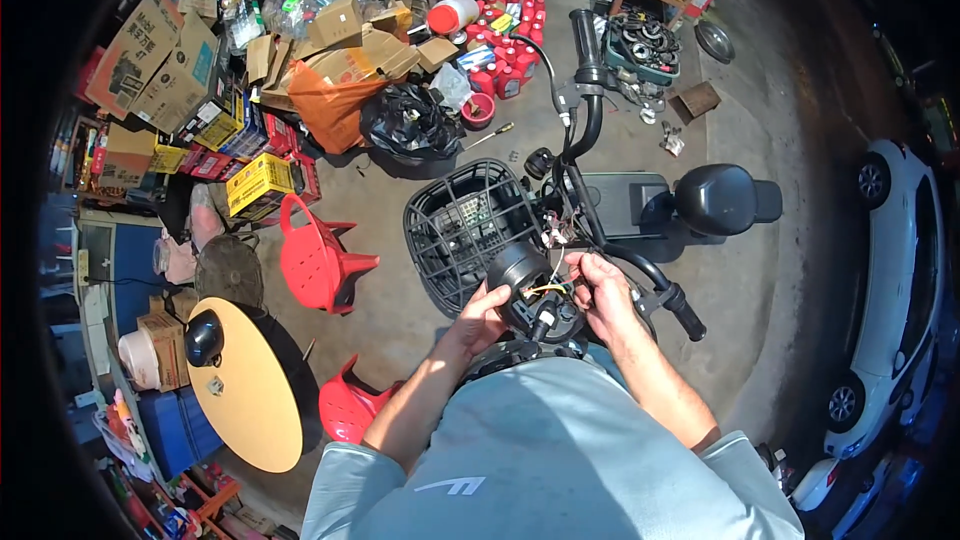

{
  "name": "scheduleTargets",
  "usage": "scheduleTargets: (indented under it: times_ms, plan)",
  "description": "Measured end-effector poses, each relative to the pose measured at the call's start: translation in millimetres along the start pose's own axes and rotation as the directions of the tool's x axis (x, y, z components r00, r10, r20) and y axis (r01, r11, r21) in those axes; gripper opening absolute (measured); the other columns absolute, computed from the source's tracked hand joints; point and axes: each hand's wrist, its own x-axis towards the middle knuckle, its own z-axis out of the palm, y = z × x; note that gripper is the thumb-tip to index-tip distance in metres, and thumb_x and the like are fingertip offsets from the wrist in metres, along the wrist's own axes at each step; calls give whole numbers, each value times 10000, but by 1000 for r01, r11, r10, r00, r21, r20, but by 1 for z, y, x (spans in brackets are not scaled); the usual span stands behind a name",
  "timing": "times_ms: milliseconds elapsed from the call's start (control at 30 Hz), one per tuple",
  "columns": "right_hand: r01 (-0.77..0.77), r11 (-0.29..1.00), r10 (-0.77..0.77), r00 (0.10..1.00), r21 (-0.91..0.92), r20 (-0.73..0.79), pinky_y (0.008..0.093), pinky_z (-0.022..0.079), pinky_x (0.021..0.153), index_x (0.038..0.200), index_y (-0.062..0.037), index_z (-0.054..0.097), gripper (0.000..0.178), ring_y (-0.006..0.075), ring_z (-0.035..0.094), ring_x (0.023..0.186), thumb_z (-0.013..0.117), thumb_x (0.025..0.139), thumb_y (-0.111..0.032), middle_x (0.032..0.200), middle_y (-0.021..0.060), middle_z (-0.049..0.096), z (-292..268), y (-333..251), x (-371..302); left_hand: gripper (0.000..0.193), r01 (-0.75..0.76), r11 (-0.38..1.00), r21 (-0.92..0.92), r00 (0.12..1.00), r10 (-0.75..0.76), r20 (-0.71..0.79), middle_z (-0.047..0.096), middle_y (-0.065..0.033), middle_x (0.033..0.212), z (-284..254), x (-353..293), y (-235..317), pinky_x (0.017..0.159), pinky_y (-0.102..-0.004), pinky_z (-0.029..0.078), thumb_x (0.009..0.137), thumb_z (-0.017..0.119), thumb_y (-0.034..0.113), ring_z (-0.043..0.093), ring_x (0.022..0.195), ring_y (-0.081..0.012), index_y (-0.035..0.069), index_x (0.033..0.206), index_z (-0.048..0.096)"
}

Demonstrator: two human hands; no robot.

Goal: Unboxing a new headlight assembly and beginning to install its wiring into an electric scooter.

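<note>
In front of me is an electric scooter with a black handlebar [583, 202] and a wire basket [440, 202]. A round black housing, like a headlight shell [512, 268], is tilted at the front of the bars with its inside facing up. My left hand [482, 318] grips the shell's near left rim. Thin coloured wires [545, 290] run out of the shell. Just right of it, my right hand [603, 292] has its fingers pinched together on a thin wire; the fingertips partly hide it. Loose wires and a white connector [553, 230] hang by the handlebar stem.
Two red plastic chairs [318, 260] and a round wooden table [245, 390] stand to my left. Cardboard boxes [165, 65], a black bag [415, 125] and red bottles [508, 75] are piled beyond. A screwdriver [490, 136] lies on the floor. At the right is a parked white car [885, 280].
</note>
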Motion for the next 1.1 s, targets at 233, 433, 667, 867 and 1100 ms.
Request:
scheduleTargets:
  times_ms: [233, 433, 667, 867, 1100]
  plan:
    - [86, 996, -85, 996, 23, -41, 187, 289, 452, 1107, -35, 602, 286, 28, 390, 508, 439, 998, -243, 794, -24, 566, -2, -4, -1, 721, -71, 994, -79, 995, 77, 71, 449, -108, 1339, 10, 8, -7, 975, -437, 455, 851, 642, 120, 499, 1199, -254, 154, 1444, 235]
    - [124, 992, -125, 991, -25, -45, 180, 290, 440, 1186, -6, 560, 320, 32, 369, 471, 429, 999, -230, 755, 4, 587, 5, -21, -4, 776, -131, 991, -23, 978, 133, 160, 392, -107, 1379, 22, 10, -3, 1017, -412, 421, 857, 608, 26, 462, 1237, -246, 191, 1472, 166]
    - [213, 966, -218, 976, -148, -20, 165, 302, 444, 1198, 33, 541, 321, 34, 379, 481, 431, 983, -178, 741, 28, 610, 8, -37, -10, 800, -135, 988, -78, 957, 150, 250, 338, -79, 1418, 33, 14, 0, 1037, -458, 374, 850, 667, 359, 376, 1307, -252, 191, 1453, 168]
    - [178, 980, -179, 984, -93, -6, 175, 314, 456, 1151, 32, 556, 309, 50, 392, 493, 435, 978, -194, 835, 90, 675, 11, -43, -11, 906, -117, 993, -25, 942, 119, 315, 276, -105, 1479, 38, 10, 10, 1090, -424, 306, 834, 682, 351, 323, 1350, -253, 132, 1491, 98]
    - [208, 969, -214, 976, -134, -29, 174, 313, 456, 1155, 23, 544, 296, 43, 390, 478, 428, 969, -175, 824, 73, 669, 10, -44, -10, 991, -172, 978, 118, 927, 120, 354, 285, -103, 1458, 44, 9, 9, 1102, -398, 283, 755, 772, 320, 303, 1357, -226, 100, 1476, 129]
